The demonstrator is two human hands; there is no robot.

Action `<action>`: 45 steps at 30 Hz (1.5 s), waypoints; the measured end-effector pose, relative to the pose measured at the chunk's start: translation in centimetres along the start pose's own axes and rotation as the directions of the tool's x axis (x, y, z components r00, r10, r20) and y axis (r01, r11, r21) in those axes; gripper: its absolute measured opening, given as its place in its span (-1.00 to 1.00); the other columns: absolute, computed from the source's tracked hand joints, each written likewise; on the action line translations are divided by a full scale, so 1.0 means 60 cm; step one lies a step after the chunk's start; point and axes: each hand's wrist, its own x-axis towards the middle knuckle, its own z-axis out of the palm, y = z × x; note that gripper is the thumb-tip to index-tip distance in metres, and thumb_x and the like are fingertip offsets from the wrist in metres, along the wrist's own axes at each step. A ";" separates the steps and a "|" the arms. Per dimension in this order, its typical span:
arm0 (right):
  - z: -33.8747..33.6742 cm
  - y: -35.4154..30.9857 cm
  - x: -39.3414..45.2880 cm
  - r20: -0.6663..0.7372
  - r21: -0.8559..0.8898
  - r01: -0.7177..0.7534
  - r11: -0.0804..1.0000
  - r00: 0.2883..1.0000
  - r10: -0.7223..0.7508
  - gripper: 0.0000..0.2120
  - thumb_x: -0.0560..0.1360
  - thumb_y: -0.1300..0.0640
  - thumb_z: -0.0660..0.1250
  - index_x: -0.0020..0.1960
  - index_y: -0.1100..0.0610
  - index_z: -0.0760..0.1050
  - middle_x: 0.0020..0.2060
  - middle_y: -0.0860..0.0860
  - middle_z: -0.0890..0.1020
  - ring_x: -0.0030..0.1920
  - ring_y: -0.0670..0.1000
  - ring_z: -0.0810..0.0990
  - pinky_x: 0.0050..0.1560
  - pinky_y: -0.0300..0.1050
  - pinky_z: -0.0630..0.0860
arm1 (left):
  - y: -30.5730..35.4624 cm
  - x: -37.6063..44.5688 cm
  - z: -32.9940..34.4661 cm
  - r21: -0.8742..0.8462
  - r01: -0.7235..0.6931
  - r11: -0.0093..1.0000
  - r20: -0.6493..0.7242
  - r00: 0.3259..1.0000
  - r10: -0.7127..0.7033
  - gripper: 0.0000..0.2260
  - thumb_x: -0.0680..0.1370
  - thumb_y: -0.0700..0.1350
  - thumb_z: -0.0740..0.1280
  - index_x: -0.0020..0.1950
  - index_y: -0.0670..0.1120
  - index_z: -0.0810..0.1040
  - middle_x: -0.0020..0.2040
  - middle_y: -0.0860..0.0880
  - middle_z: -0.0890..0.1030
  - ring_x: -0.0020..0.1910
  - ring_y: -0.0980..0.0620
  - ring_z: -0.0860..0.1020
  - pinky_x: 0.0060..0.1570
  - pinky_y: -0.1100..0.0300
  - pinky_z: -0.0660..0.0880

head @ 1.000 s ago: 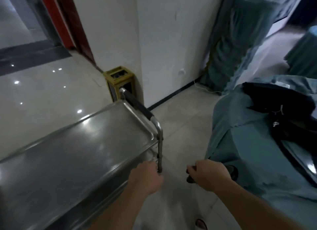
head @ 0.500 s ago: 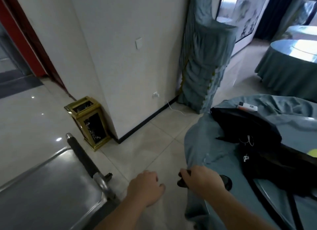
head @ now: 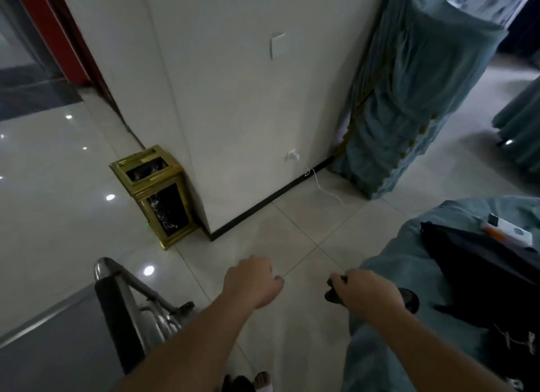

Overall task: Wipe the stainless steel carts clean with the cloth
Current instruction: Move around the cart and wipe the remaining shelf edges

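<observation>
We take the white pillar point(head: 233, 114) as our landmark, its corner meeting the pale tiled floor point(head: 292, 225) near the middle of the view. To its right stands a tall stack draped in teal fabric point(head: 415, 99), close against the pillar's right face. Down and to the right of the pillar, nearest us, lies a tabletop covered with a teal cloth point(head: 388, 274); a black bag point(head: 479, 260) rests on it, and a small white device point(head: 508, 232) sits on the bag's far side. Down and to the left of the pillar, at the lower left edge, we see the stainless steel cart point(head: 38, 350), only a corner of its flat top in view, with its black-gripped handle point(head: 117, 312) on the side nearest the pillar. A gold-framed bin point(head: 157, 192) stands on the floor just beside the pillar's left face. A white cable point(head: 321, 187) runs from a socket low on the pillar's right face across the floor.

Our left hand point(head: 252, 280) hangs over the floor below the pillar, apart from the cart handle, its fingers loosely curled and holding nothing. Our right hand point(head: 366, 289) is at the edge of the tabletop, its fingers wrapped around a dark object point(head: 331, 295); we cannot tell whether it is the cleaning cloth.
</observation>
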 end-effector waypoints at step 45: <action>-0.790 -1.017 1.037 0.068 -0.177 0.833 0.524 0.541 -0.838 -0.52 0.58 -0.29 0.11 -0.11 0.09 0.55 -0.26 0.16 0.60 -0.31 0.01 0.55 -0.27 -0.03 0.53 | -0.932 0.308 -0.440 -0.657 0.746 0.106 0.166 0.281 -0.945 -0.49 0.62 0.25 0.21 0.44 -0.04 0.52 0.36 -0.08 0.53 0.27 -0.14 0.54 0.24 -0.04 0.49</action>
